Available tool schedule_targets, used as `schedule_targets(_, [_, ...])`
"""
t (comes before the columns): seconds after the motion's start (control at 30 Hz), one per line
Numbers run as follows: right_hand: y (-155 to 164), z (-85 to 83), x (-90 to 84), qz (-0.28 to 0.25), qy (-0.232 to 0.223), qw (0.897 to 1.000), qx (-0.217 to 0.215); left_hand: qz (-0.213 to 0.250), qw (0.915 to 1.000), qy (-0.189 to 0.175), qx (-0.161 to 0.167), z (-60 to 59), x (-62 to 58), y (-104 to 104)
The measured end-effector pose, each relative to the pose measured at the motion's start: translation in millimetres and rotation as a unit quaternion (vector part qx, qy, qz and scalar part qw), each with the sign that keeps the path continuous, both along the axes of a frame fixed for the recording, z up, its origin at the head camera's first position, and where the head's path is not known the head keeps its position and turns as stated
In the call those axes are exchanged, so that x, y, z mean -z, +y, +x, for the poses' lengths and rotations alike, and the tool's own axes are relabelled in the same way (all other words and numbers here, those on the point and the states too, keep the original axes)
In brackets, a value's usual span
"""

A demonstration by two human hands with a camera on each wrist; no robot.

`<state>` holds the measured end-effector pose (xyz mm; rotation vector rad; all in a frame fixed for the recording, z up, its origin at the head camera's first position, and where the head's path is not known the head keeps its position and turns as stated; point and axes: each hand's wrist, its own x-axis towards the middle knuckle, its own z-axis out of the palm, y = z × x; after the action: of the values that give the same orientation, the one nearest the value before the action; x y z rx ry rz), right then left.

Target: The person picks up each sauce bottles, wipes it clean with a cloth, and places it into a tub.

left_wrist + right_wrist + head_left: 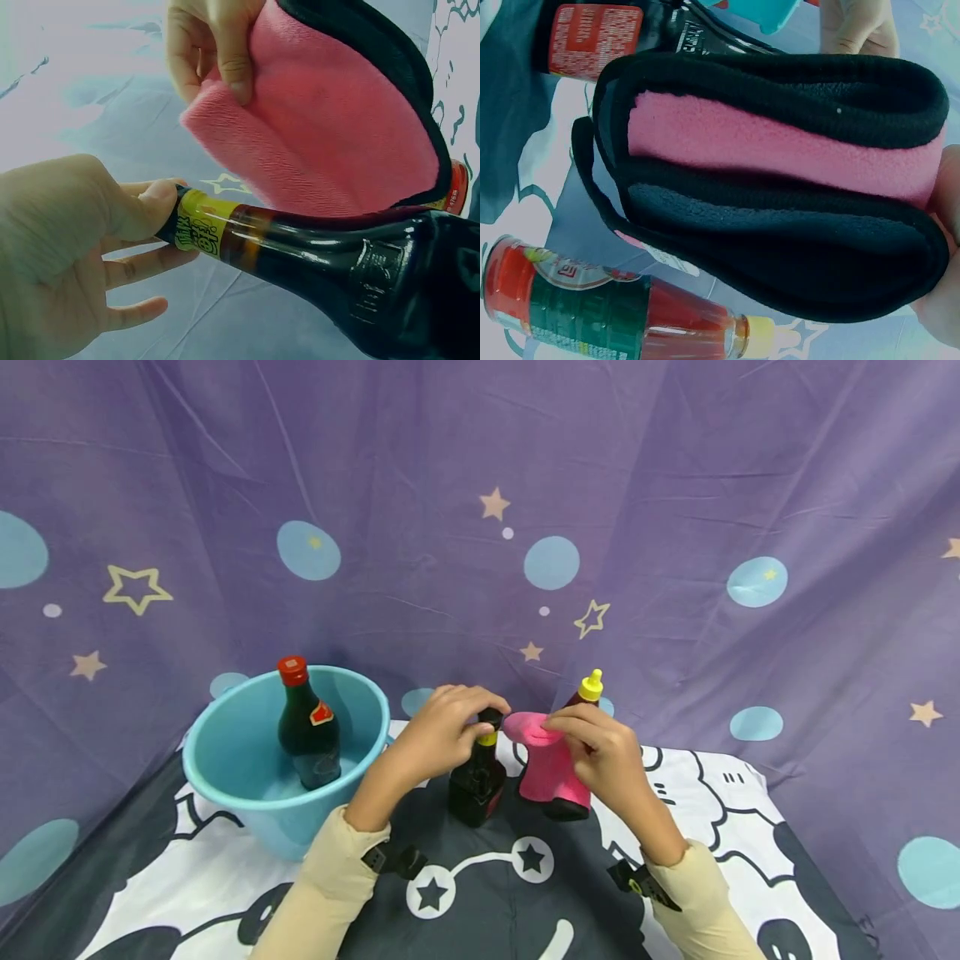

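Your left hand (441, 735) pinches the top of a dark, glossy, long-necked bottle with a yellow neck band (475, 787), between the round light-blue plastic bucket (281, 827) and the folded pink, black-edged fabric piece (552, 768) your right hand (606, 753) pinches

One bottle (307, 735) stood in the bucket (243, 747). Right of that came another bottle (474, 787), then the cloth (551, 770), a third bottle (591, 687) behind.

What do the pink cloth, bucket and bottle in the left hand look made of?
Cloth: soft, fleecy fabric, going by its fuzzy nap. Bucket: probably plastic, smooth and evenly coloured. Bottle: glossy, likely glass, with sharp highlights and raised marks.
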<state>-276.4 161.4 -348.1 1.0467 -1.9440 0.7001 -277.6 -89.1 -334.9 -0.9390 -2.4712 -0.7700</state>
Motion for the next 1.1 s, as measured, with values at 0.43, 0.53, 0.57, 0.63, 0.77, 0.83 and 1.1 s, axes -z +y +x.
schedule_targets(0.43, [-20,-2.7,-12.1,-0.102,0.025,0.994,0.022,-0.020,0.9934,0.113,-0.006,2.2,8.0,4])
schedule_targets(0.53, [-31,-0.7,-8.6,-0.137,0.060,0.989,0.009,-0.012,0.9914,0.130,-0.003,2.3,8.4,5])
schedule_targets(0.57, [-35,-0.4,-6.5,-0.142,0.077,0.987,-0.002,-0.010,0.9911,0.133,-0.002,2.4,8.2,5])
schedule_targets(0.63, [-44,0.3,-0.7,-0.139,0.118,0.983,-0.018,-0.010,0.9908,0.135,0.001,2.5,7.8,4])
schedule_targets(0.77, [-54,0.9,13.9,-0.095,0.191,0.977,-0.030,-0.010,0.9904,0.138,0.009,2.8,7.5,0])
schedule_targets(0.83, [-57,1.5,20.2,-0.071,0.209,0.975,-0.028,-0.009,0.9905,0.137,0.010,3.2,7.0,-1])
schedule_targets(1.1, [-61,2.6,31.7,-0.013,0.259,0.966,-0.002,-0.017,0.9880,0.153,-0.009,5.5,4.1,-3])
